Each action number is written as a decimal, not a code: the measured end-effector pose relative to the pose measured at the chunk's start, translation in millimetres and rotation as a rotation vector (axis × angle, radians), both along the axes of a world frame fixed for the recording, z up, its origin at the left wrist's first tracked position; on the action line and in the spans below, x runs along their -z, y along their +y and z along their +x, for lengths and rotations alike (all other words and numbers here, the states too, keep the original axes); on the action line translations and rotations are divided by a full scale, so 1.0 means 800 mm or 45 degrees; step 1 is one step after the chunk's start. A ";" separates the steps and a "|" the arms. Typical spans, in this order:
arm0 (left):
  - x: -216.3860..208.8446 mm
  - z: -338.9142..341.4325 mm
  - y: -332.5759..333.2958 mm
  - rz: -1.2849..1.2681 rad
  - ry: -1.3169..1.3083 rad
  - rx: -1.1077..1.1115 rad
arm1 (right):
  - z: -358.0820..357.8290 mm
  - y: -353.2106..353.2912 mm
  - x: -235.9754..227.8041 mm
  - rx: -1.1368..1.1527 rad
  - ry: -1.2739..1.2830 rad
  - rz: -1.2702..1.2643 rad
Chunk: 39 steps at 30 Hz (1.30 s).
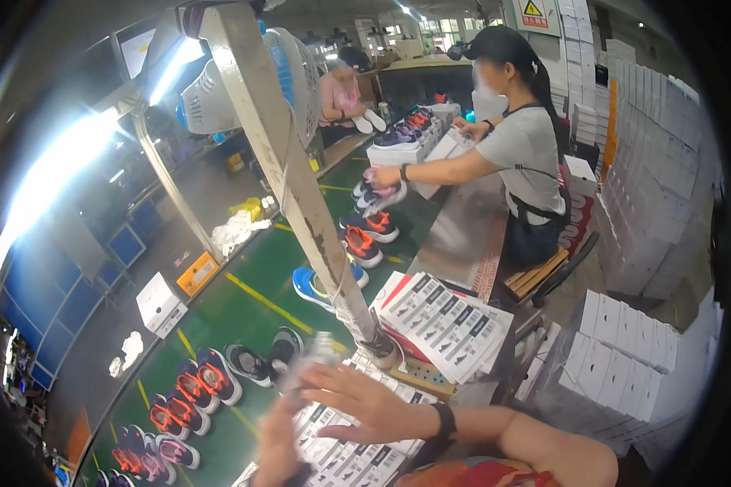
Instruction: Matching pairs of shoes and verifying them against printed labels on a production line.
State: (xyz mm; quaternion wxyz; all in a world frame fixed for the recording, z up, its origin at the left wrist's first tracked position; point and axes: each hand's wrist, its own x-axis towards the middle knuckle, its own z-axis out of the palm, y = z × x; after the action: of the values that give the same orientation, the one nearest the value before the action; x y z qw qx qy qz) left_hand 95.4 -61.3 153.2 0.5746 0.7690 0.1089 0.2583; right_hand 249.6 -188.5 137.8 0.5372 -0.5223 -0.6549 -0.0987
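My right hand [369, 403], with a dark band on its wrist, is stretched out over the label sheets, fingers extended and thumb apart. Beside it on the left, my left hand [278, 442] is smeared by motion, so its fingers cannot be made out. A pale, see-through crumpled thing [321, 351] shows blurred at the fingertips; its kind and which hand touches it are unclear. Below both hands lie printed label sheets [357, 464] with small shoe pictures. A grey-black pair of sneakers [248, 364] sits just beyond, on the green conveyor belt [256, 321].
A metal post [292, 178] rises right ahead. More label sheets [447, 321] are stacked to its right. Several sneakers [191, 394] line the belt. A co-worker [520, 154] handles shoes and a box; another person [345, 93] sits farther off. White shoeboxes [617, 357] are piled at right.
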 end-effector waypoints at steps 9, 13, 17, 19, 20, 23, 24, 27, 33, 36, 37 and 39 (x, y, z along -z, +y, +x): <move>0.071 -0.331 0.154 0.486 -0.252 -0.827 | -0.160 0.032 -0.172 -1.793 0.031 -0.300; -0.003 -0.363 0.030 0.194 -0.736 -1.119 | -0.173 0.061 -0.163 -1.158 -0.298 0.248; -0.040 -0.371 -0.088 0.116 -0.760 -1.424 | -0.180 0.089 -0.122 -0.959 0.070 -0.010; -0.033 -0.317 -0.078 0.051 -0.511 -1.564 | -0.207 0.133 -0.059 -0.882 0.070 0.227; 0.019 -0.354 -0.042 -0.015 -0.508 -1.492 | -0.191 0.125 -0.060 -0.904 0.139 0.057; 0.033 -0.328 -0.014 0.040 -0.331 -1.263 | -0.178 0.130 -0.044 -0.764 0.242 -0.282; 0.020 -0.302 -0.014 0.018 -0.318 -1.131 | -0.173 0.133 -0.052 -0.825 0.331 -0.492; 0.017 -0.286 -0.013 0.192 -0.075 -1.105 | -0.142 0.127 -0.064 -0.841 0.504 -0.789; 0.014 -0.291 0.026 -0.181 0.000 -0.233 | -0.139 0.147 0.006 -0.889 0.882 -0.771; 0.009 -0.266 0.044 0.230 0.421 -0.319 | -0.125 0.152 0.045 -0.643 0.832 -0.697; 0.008 -0.273 0.057 0.288 0.843 -0.364 | -0.110 0.161 0.066 -0.513 0.740 -0.555; 0.017 -0.268 0.080 0.414 0.812 -0.370 | -0.061 0.177 0.090 -0.378 0.999 -0.744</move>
State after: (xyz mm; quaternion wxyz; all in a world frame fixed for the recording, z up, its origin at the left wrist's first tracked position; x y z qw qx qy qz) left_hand -119.4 2.5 139.6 0.3397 0.8684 0.3475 0.0990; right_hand 201.2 -47.1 66.2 0.5824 -0.5496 -0.4713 0.3696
